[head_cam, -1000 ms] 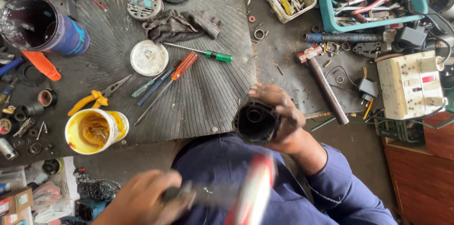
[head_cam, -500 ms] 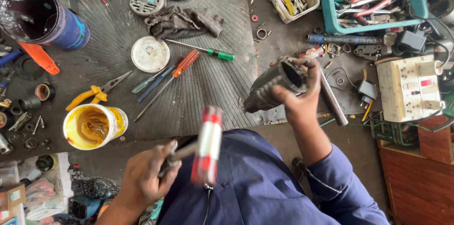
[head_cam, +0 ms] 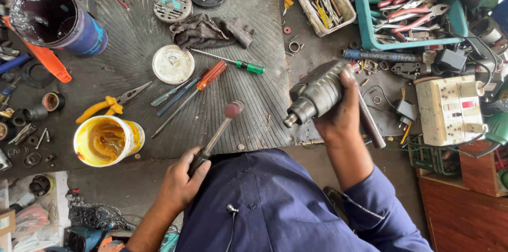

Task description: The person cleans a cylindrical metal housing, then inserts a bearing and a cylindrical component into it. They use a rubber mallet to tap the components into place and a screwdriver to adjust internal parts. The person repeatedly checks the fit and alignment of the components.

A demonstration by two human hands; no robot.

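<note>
I see my left hand [head_cam: 180,183] clenched on a hammer [head_cam: 216,134] handle; half a second ago the hammer stood up near my chest, and now its head points forward over the ribbed mat [head_cam: 137,51], close to the housing's nose. My right hand [head_cam: 341,119] keeps its grip closed around the grey metal housing [head_cam: 315,93], which has swung from facing me end-on to lying tilted above the mat's right edge. Tool and part now line up.

Hammer [head_cam: 219,130] lower, drill housing [head_cam: 316,95] farther right.
</note>
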